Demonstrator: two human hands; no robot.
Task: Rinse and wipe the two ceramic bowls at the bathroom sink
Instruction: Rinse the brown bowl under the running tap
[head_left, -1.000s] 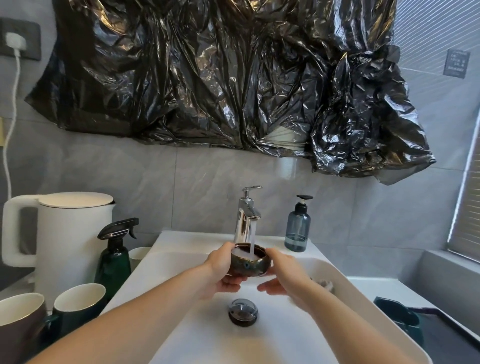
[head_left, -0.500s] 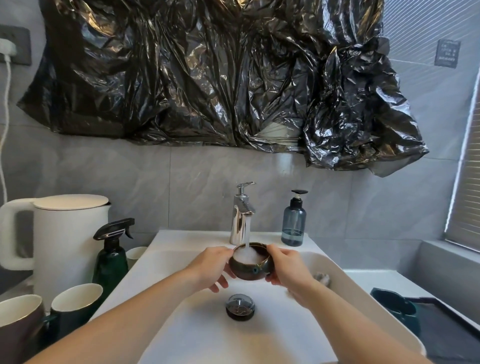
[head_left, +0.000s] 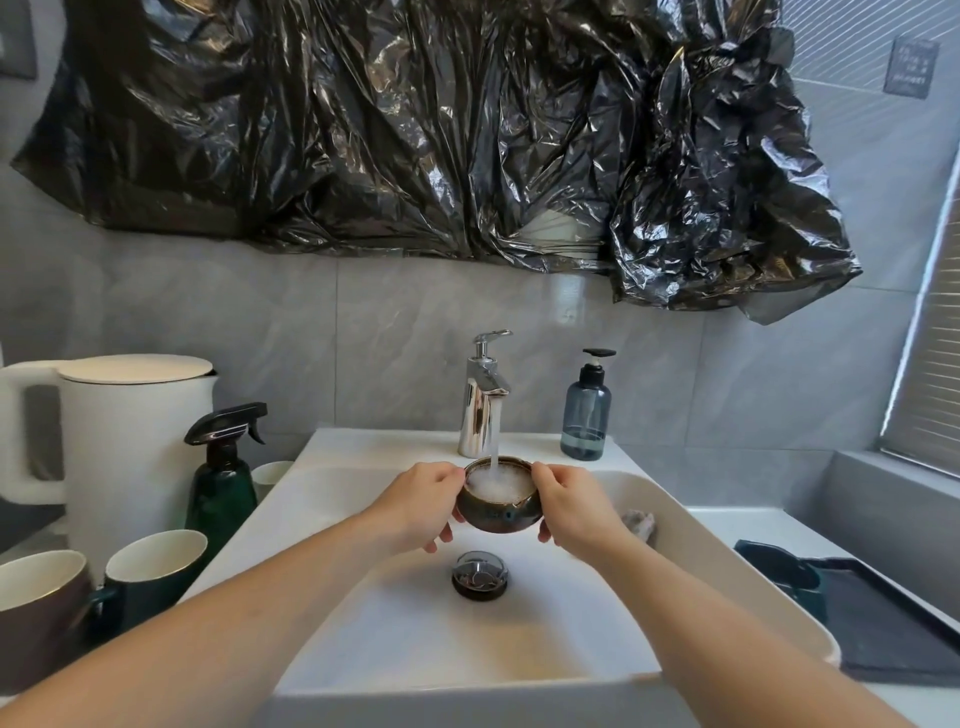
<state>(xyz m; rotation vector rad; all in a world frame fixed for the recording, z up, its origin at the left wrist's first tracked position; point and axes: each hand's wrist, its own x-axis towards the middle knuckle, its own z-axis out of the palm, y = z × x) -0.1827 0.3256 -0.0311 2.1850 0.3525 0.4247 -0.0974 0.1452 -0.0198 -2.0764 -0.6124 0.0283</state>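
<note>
- You held the bowl (head_left: 500, 505) upright over the sink (head_left: 519, 644), right under the tap (head_left: 483, 395), above the drain plug (head_left: 479, 575).
- Your left hand (head_left: 418, 506) gripped the bowl's left side: thumb at the rim, fingers (head_left: 435, 543) curled underneath.
- Your right hand (head_left: 574, 512) gripped the right side the same way, thumb on the rim, fingers wrapped below.
- Water (head_left: 494, 434) ran from the tap straight into the bowl, which was full of white foam up to the rim.
- A blue-grey soap bottle (head_left: 587, 413) stood on the sink's back ledge, just right of the tap.
- A small greyish lump (head_left: 638, 521) lay inside the sink at its right wall; I could not tell what it was.
- On the worktop (head_left: 31, 530) to your left stood a white kettle (head_left: 119, 447), a dark green spray bottle (head_left: 223, 478), a green mug (head_left: 150, 577) and a brown mug (head_left: 39, 608), with a white cup (head_left: 271, 474) between the spray bottle and the sink.
- To your right, a dark tray (head_left: 893, 618) sat beside the sink with a teal item (head_left: 779, 571) at its near-left end.
- Crumpled black plastic (head_left: 415, 130) covered the wall above the tap.
</note>
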